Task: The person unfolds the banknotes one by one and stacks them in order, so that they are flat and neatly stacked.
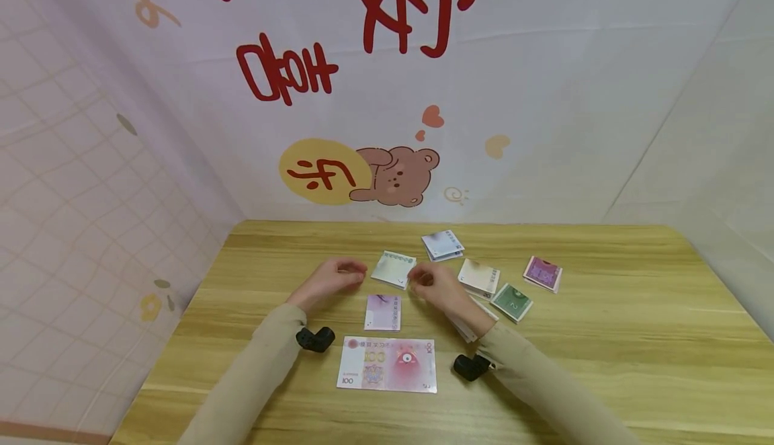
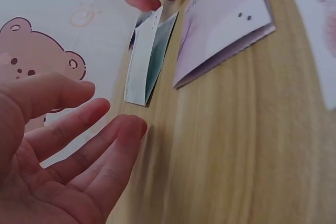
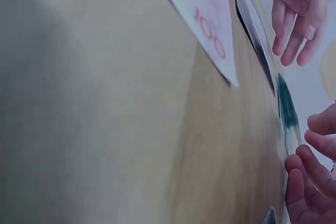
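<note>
A pale green folded play banknote (image 1: 394, 269) lies between the two hands on the wooden table. To its left my left hand (image 1: 334, 279) is apart from it, fingers loosely extended; the left wrist view shows the palm with nothing in it. At the note's right edge are the fingertips of my right hand (image 1: 437, 286), loosely bent. In the right wrist view its thumb stands apart from the other fingers (image 3: 310, 169). Nearer me lie a folded purple note (image 1: 383, 312) and a flat pink 100 note (image 1: 387, 364).
Several more folded notes lie to the right: a bluish one (image 1: 443, 245), a beige one (image 1: 480, 277), a dark green one (image 1: 512, 302) and a purple one (image 1: 543, 273). Another is partly under the right wrist. A printed cloth (image 1: 544, 95) hangs behind the table.
</note>
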Demonstrator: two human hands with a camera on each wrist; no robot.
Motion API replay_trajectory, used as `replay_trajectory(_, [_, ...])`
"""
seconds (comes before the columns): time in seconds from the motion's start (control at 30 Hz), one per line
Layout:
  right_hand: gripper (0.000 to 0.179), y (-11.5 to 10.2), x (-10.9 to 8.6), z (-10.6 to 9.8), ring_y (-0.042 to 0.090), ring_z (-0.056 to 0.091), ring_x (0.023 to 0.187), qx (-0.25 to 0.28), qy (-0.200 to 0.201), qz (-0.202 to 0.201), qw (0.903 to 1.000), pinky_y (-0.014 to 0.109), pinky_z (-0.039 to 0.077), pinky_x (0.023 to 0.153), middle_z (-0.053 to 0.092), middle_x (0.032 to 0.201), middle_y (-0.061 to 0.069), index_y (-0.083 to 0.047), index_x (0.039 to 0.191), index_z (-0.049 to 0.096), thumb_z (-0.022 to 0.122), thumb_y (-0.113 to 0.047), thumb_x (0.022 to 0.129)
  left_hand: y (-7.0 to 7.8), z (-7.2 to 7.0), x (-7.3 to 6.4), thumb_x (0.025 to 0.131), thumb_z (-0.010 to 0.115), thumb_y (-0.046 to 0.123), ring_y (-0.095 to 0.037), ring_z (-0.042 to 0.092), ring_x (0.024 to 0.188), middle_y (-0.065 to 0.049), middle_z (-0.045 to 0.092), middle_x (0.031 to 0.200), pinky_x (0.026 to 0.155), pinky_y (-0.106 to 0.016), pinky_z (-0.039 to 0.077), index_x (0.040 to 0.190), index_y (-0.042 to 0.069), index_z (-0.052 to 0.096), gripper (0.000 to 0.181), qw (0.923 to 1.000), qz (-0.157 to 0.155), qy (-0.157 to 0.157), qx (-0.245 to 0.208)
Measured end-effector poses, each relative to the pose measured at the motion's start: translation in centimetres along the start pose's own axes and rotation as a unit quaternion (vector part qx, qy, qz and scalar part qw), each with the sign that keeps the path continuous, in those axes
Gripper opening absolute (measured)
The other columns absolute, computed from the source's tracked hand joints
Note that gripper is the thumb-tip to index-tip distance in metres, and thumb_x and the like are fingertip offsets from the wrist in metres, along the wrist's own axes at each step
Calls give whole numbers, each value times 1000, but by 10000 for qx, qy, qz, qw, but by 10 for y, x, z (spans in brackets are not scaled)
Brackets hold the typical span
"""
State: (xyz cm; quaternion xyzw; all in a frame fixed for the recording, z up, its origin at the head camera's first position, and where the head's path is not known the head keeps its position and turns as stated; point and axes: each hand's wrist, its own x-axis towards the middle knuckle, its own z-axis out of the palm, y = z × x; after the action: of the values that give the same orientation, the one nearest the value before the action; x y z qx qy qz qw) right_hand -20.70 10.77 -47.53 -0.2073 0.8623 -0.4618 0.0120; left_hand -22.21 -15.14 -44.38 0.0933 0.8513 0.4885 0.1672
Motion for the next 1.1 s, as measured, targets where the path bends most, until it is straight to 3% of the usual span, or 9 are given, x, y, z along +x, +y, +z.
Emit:
replay_trajectory(0.17, [16, 3, 7, 4, 23, 64, 86, -96, 168, 277, 9994, 36, 52, 79, 68, 94, 7, 0, 100, 68, 69, -1, 84, 3, 4, 9, 92, 64, 8, -23, 58, 104, -10, 66, 111, 93, -39, 46, 116, -2, 65, 26, 10000, 25, 58, 13])
replay_trajectory(0.33, [15, 5, 13, 5, 21, 63, 83, -143, 227, 451, 9986, 34, 52, 74, 67, 90, 6, 0, 99, 68, 70, -3, 84, 6, 8, 17, 91, 63, 6, -23, 58, 102, -11, 65, 112, 91, -37, 47, 115, -3, 65, 25, 9999, -65, 143, 0])
replay_trajectory(0.5, [15, 6, 18, 5, 19, 62, 80, -421, 274, 449, 9977, 33, 51, 73, 67, 86, 5, 0, 96, 69, 71, -3, 82, 10, 12, 24, 91, 63, 3, -23, 59, 98, -15, 64, 113, 88, -35, 49, 116, -5, 64, 27, 9986, -219, 171, -443])
replay_trajectory(0.77, [15, 6, 20, 5, 19, 61, 79, -657, 321, 345, 9967, 34, 51, 74, 66, 84, 6, -1, 93, 70, 73, -2, 78, 11, 18, 31, 92, 61, 0, -22, 60, 95, -19, 62, 114, 86, -34, 51, 118, -9, 61, 27, 9959, -408, 146, -793])
replay_trajectory(1.1, [16, 7, 18, 8, 19, 59, 77, -716, 396, 308, 9962, 34, 49, 72, 64, 82, 5, -3, 91, 70, 74, -1, 76, 8, 29, 37, 88, 62, -6, -18, 59, 84, -20, 64, 104, 77, -34, 51, 112, -8, 63, 25, 9952, -302, 108, -922])
